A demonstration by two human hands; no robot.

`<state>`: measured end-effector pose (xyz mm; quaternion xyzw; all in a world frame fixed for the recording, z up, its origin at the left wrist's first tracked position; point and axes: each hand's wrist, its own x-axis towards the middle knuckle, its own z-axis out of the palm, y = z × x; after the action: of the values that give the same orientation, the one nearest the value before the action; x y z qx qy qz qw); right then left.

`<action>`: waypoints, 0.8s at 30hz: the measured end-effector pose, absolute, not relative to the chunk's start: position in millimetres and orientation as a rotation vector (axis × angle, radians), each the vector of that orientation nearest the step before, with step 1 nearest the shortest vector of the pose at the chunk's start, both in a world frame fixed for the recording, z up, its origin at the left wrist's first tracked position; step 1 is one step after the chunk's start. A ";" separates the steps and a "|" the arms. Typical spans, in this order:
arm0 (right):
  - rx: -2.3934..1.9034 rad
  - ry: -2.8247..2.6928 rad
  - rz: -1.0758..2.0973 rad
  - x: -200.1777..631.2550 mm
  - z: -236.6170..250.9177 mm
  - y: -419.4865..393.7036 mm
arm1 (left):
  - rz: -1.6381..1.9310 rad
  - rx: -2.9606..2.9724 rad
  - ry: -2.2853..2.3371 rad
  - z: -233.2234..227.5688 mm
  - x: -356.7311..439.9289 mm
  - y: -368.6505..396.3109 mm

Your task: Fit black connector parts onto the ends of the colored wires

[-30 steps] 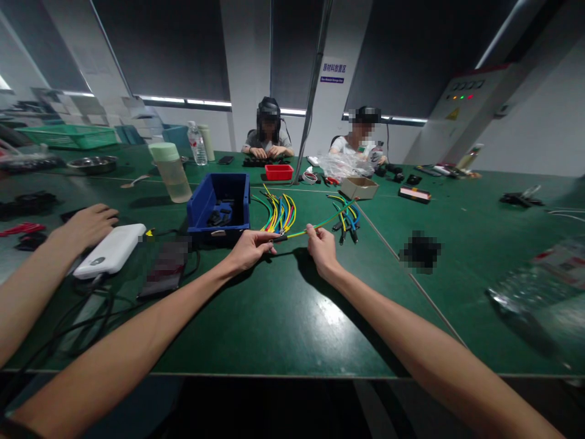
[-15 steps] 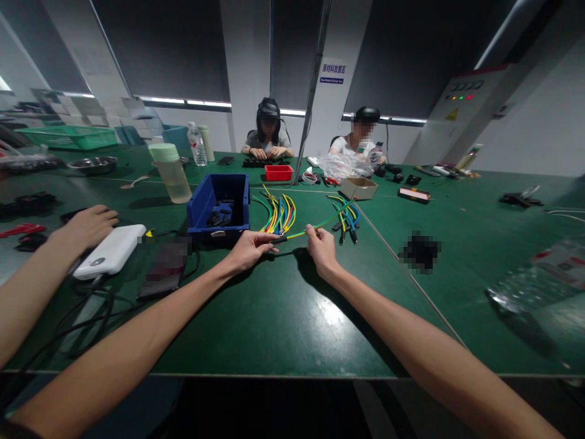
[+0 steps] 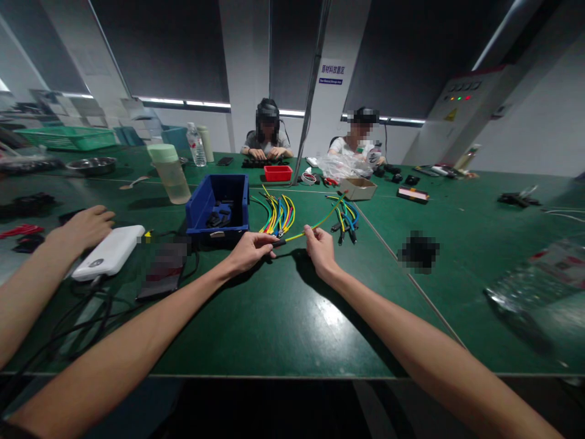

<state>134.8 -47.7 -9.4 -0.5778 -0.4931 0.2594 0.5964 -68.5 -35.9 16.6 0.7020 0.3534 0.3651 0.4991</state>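
Observation:
Between my hands runs a yellow-green wire with a black sleeve on its left end. My left hand pinches that black sleeve. The fingers of my right hand are closed on the wire a short way along, and its free end points up to the far right. Just beyond my hands lies a bundle of coloured wires. A smaller bunch of wires with black ends rests to its right. The blue bin, holding small black parts, stands beyond my left hand.
Another person's hand lies at the left by a white power bank and cables. Farther back are a green-lidded bottle, a red tray and a cardboard box. Two people sit across the green table.
The wire's free end has swung slightly left and up, so the wire bends more. Both my hands keep their grip almost in place.

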 end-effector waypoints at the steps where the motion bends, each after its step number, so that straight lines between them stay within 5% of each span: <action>1: -1.341 -1.151 0.594 134.9 -9.2 -47.7 | 0.879 1.703 0.864 17.1 -68.3 -36.3; 12: -1.310 -1.245 0.533 131.6 -4.0 -51.0 | 0.843 1.664 0.860 17.5 -65.9 -39.2; 24: -1.084 -1.461 0.961 123.9 2.0 -60.3 | 0.867 1.666 0.766 15.1 -59.2 -42.9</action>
<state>123.9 -60.3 2.0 -0.4513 -0.6085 0.4001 0.5158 -59.2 -42.9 15.1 0.6974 0.3208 0.3628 0.5282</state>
